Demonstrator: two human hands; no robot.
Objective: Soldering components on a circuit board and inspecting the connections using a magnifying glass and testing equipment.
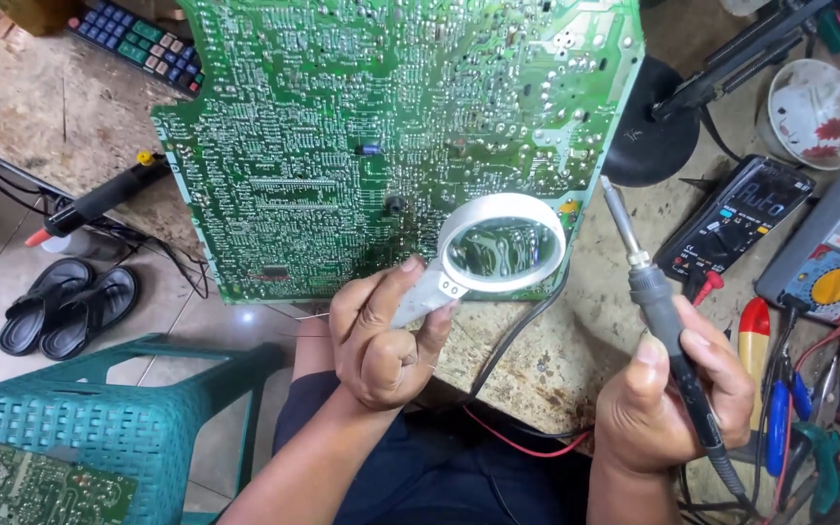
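Electronics repair workshop: circuit board, multimeter, tools.

A green circuit board speckled with silver solder dots; a grey-handled soldering iron; a teal latticed stool; black sandals.

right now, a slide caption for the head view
Left hand holds magnifying glass over green circuit board; right hand grips soldering iron.
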